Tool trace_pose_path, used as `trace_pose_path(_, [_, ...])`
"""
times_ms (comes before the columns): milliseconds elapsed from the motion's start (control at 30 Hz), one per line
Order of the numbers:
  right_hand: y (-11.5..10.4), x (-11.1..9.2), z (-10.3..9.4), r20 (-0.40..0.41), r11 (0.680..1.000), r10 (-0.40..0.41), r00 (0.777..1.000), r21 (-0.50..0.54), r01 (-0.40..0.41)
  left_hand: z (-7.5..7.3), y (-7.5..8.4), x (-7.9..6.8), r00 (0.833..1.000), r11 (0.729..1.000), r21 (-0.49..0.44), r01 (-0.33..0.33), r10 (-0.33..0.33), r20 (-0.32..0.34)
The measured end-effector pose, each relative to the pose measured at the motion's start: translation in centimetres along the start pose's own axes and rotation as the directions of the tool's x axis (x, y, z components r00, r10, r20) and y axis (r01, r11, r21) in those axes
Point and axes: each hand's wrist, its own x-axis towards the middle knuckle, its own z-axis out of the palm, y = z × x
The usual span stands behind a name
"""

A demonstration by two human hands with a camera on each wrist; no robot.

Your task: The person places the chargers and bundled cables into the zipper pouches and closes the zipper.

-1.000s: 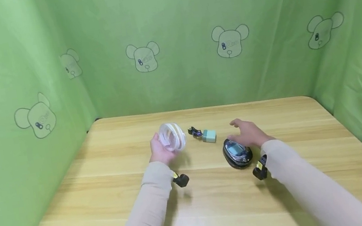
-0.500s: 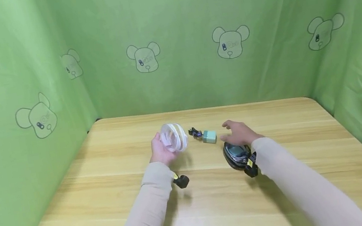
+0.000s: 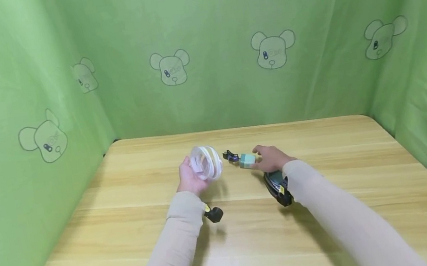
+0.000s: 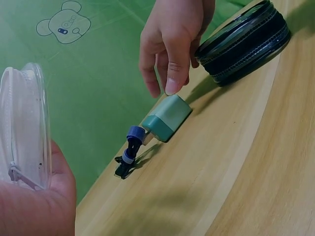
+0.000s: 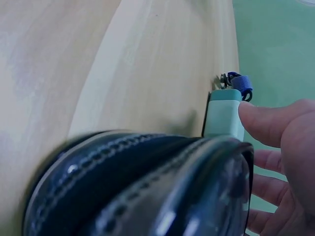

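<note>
My left hand holds a clear round zip pouch with white trim, raised over the table's left middle. In the left wrist view the pouch stands on edge against the palm, its zipper pull showing. My right hand reaches over a mint-green charger block, fingers extended and spread. A fingertip is right at the block's upper edge, and in the right wrist view the thumb overlaps its side. Behind the block lies a short black cable with a blue-violet band. Under the right wrist sits a black round zip case, partly hidden.
The wooden table has rounded corners. Green curtains printed with bear heads stand along its back and both sides. A small black wrist camera hangs from the left sleeve, close over the wood.
My right hand has moved left and forward from above the black case to the charger block. The left hand with the clear pouch has shifted only slightly right.
</note>
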Motion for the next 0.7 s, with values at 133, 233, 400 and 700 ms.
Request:
trace_pose_path(133, [-0.2,0.1,0.1,0.020,1.000,0.014,1.000,-0.027,-0.013,0.1,-0.1,0.1,1.000,1.000,0.012,0.002,-0.002,-0.002])
trace_pose_path(233, [-0.3,0.3,0.1,0.031,0.999,0.024,0.999,-0.044,-0.022,0.1,-0.1,0.1,1.000,1.000,0.009,0.006,-0.006,0.003])
trace_pose_path(400, [-0.5,0.6,0.2,0.034,0.998,0.016,0.999,-0.064,-0.014,0.1,-0.2,0.2,1.000,1.000,0.006,0.017,-0.017,0.013])
trace_pose_path(700, [-0.2,1.4,0.9,0.028,0.995,0.054,0.998,-0.085,-0.051,0.3,-0.3,0.0,0.998,0.999,0.052,0.011,-0.013,0.055])
